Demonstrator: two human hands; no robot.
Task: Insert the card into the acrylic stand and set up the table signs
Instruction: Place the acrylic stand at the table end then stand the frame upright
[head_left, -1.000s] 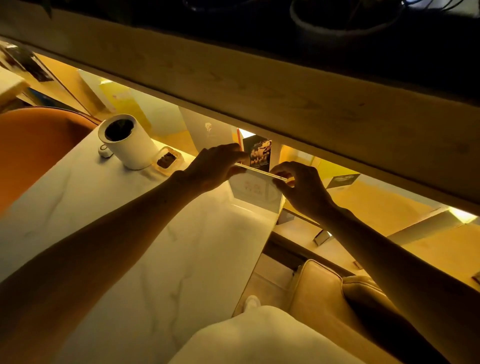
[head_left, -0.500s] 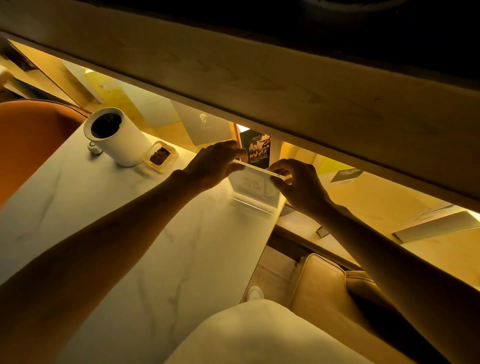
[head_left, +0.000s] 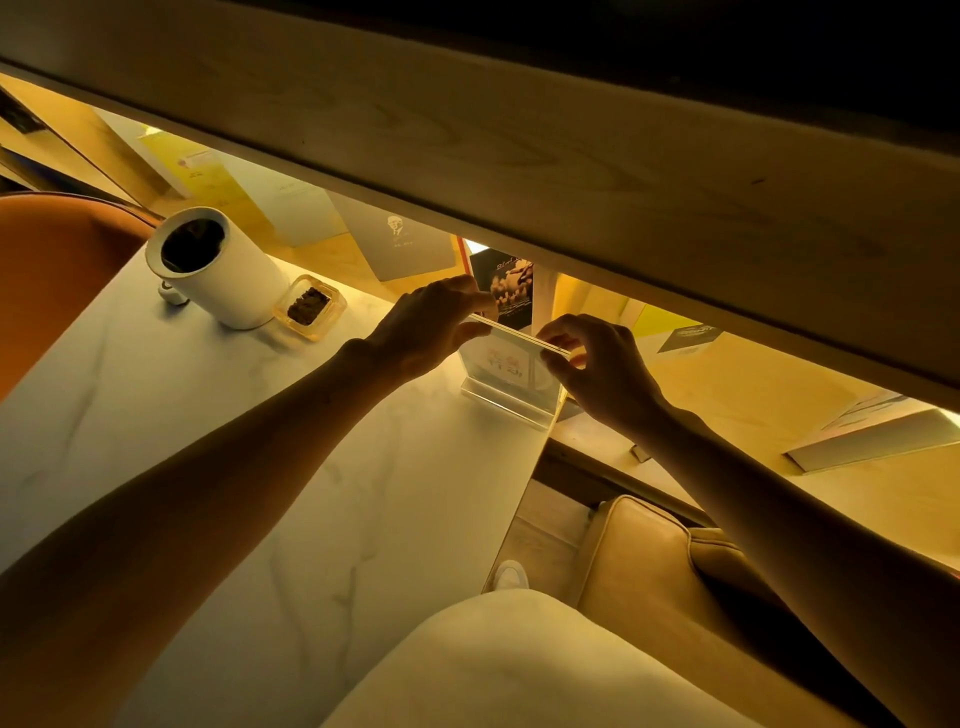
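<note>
Head view: one acrylic stand; left hand, right hand grip pinching its top edge.

Bare forearms, no sleeves; pale trousers, white shoe.

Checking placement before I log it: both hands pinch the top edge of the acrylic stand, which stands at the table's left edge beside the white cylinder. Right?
Not quite. The head view shows the acrylic stand at the table's right edge, apart from the white cylinder. Left hand and right hand do pinch its top edge.
</note>
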